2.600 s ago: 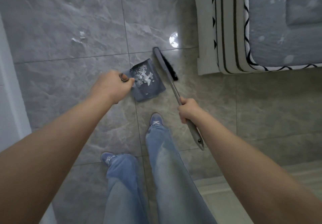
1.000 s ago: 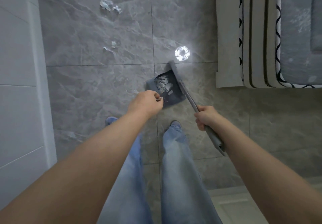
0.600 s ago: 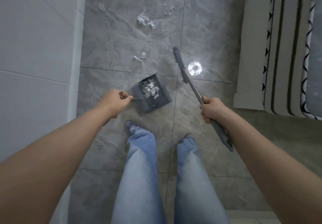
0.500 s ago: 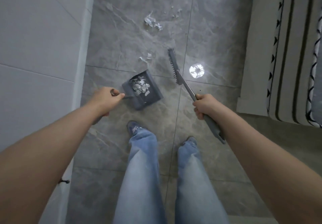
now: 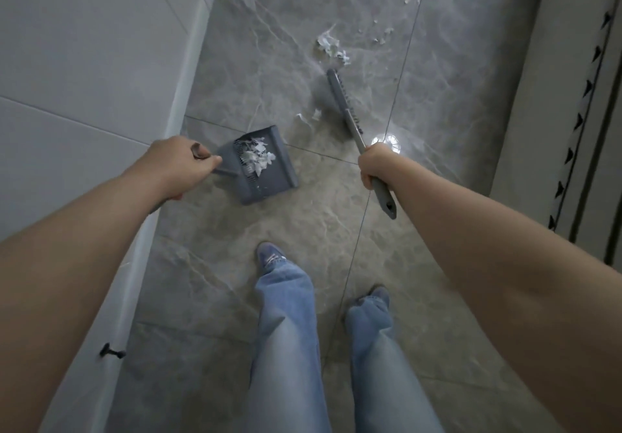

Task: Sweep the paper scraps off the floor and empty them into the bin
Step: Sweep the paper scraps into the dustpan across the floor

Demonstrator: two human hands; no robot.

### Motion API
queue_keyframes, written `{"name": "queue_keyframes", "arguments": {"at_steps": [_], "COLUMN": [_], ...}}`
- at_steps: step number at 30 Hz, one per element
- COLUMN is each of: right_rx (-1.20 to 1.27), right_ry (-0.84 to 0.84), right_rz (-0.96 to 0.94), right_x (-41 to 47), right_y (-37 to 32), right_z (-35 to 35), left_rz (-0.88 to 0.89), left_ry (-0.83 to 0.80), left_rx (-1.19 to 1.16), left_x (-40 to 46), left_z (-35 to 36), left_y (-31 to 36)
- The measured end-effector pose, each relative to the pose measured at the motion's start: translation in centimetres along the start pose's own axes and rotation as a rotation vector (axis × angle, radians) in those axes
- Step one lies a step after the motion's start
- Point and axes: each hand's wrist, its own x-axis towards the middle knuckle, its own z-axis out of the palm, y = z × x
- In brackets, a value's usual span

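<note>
My left hand (image 5: pixel 175 166) grips the handle of a grey dustpan (image 5: pixel 272 177) held above the floor; white paper scraps (image 5: pixel 257 156) lie inside it. My right hand (image 5: pixel 377 166) grips the grey handle of a hand brush (image 5: pixel 345 106), whose bristled head points away from me over the tiles. Two small scraps (image 5: pixel 308 117) lie just left of the brush head. A larger crumpled clump (image 5: pixel 331 47) lies beyond its tip, with several tiny bits (image 5: pixel 383 33) scattered further off. No bin is in view.
A white wall or cabinet (image 5: pixel 84 79) with a black knob (image 5: pixel 111 352) runs along the left. A bed with patterned bedding (image 5: pixel 579 113) borders the right. My legs in jeans and blue shoes (image 5: pixel 269 259) stand on the grey marble tiles. A lamp's reflection (image 5: pixel 387 141) shines beside the brush.
I have stepped forward along the wall. The dustpan and brush came closer to the scattered scraps, and the brush head now lies beside the two small scraps.
</note>
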Motion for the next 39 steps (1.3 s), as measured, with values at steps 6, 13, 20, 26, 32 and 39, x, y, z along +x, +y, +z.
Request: {"name": "queue_keyframes", "arguments": {"at_steps": [6,13,20,26,32,39], "right_rx": [0.088,0.336,0.197,0.555,0.652,0.858], "right_ry": [-0.171,-0.105,-0.123,-0.220,0.065,0.246], "right_rz": [0.066,0.030,0.023,-0.005,0.088,0.435], "right_x": [0.4,-2.9,0.0,-2.1,-4.0,-0.1], "right_y": [-0.4,2.3,0.4,4.2,12.4,20.3], "right_z": [5.2,6.0,9.3,10.0,5.8,-0.7], "left_rz": [-0.016,-0.040,-0.069,-0.043,0.128,0.261], "left_ry": [-0.014,-0.038,-0.024,-0.075,-0.223,-0.345], "left_rx": [-0.049,0.035,0.022,0.115,0.281,0.479], "left_x": [2.4,3.0,3.2,2.0,2.2,3.0], "left_z": [-1.7,-2.1,-2.1,-2.0,-1.2,5.5], "left_y": [1.1,2.8,2.8,3.6,10.3,21.0]}}
